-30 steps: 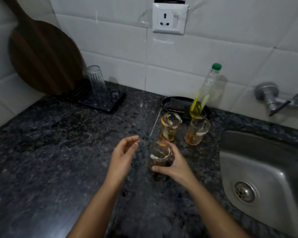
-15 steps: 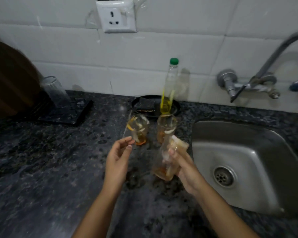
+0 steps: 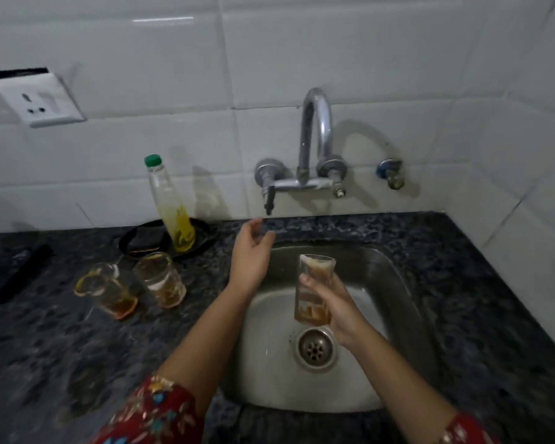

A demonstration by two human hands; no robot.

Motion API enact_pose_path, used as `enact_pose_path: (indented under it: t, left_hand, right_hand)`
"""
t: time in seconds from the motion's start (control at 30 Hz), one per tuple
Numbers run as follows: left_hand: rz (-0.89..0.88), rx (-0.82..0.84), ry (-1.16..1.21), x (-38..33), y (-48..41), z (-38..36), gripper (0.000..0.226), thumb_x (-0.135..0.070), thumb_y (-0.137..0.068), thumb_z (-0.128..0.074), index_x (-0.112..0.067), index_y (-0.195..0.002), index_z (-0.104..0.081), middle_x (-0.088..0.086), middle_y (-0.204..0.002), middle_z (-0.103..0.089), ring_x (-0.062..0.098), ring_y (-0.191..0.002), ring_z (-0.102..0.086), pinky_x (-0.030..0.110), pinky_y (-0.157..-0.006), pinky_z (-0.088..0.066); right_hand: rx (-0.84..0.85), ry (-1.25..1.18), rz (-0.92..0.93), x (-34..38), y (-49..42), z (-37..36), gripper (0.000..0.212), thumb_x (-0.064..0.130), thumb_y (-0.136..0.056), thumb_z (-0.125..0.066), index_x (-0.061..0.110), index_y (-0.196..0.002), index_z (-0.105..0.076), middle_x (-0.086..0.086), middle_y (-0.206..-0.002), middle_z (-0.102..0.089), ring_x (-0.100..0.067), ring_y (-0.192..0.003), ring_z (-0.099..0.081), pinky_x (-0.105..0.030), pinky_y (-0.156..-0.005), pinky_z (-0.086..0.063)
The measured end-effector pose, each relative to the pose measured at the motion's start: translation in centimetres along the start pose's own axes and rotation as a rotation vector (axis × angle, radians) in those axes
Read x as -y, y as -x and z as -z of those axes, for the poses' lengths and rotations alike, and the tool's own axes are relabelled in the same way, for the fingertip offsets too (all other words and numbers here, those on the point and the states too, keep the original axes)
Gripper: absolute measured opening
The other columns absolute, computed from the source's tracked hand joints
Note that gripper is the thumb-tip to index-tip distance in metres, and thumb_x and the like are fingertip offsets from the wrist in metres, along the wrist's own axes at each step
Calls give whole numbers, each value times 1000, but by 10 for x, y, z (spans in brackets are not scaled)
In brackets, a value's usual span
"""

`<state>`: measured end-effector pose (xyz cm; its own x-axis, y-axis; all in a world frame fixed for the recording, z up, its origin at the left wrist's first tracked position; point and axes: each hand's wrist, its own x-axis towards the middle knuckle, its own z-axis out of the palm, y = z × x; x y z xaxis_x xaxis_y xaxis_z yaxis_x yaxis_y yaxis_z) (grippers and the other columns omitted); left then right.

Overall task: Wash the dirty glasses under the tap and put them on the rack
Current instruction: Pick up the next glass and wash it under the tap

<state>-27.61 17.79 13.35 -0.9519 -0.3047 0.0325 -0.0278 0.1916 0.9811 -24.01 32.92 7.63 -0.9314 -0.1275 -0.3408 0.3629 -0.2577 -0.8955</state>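
i see right hand (image 3: 337, 302) wrapped round dirty clear glass (image 3: 313, 283), centre, over grey steel sink (image 3: 398, 283) | left hand (image 3: 252, 254) loose, open, below shiny metal tap (image 3: 314, 139)

White wall tiles (image 3: 366, 52) back a black, grey-speckled granite counter (image 3: 61, 363), the bottle (image 3: 169, 203) has a green cap (image 3: 152, 160) and yellow liquid, the glass over the sink (image 3: 313, 290), left counter glass (image 3: 108, 291) and right counter glass (image 3: 161, 280) show amber-brown dregs, and the left sleeve (image 3: 154, 415) is red with a floral print.
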Motion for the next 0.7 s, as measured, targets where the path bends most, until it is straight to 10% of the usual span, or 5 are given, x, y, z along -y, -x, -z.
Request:
enact_pose_path:
  t: [0.17, 0.4, 0.6, 0.7]
  left_hand:
    - [68, -7, -240, -33, -39, -35, 59, -45, -102, -38, -9, -148, -33, 12, -142, -49, 31, -131, -46, 37, -100, -36]
    - [36, -88, -540, -34, -70, -38, 64, -50, -104, -20, 0, -90, -57, 21, -95, -63, 32, -81, -55, 34, -68, -38]
    - [89, -58, -512, -27, -87, -30, 40, -21, -107, -32, 1, -136, -49, 26, -114, -62, 37, -103, -60, 35, -76, -43]
    - [145, -70, -288, -26, -88, -26, 47, -30, -105, -34, 7, -129, -50, 26, -116, -64, 40, -104, -64, 45, -89, -54]
  right_hand:
    - [14, 60, 57, 19, -21, 21, 54, 26, -74, -79, 23, -123, -55, 1, -117, -66, -17, -107, -63, -34, -90, -50]
    - [6, 94, 133, 30, -29, 23, 52, 17, -75, -79, 20, -120, -53, 4, -111, -66, -8, -99, -63, -19, -72, -47]
    - [29, 124, 145, 31, -35, 19, 53, 20, -76, -78, 23, -121, -51, 4, -114, -64, -8, -103, -62, -17, -72, -47]
    - [43, 138, 143, 31, -36, 18, 55, 21, -76, -78, 25, -123, -49, 6, -114, -63, -7, -104, -60, -20, -78, -47]
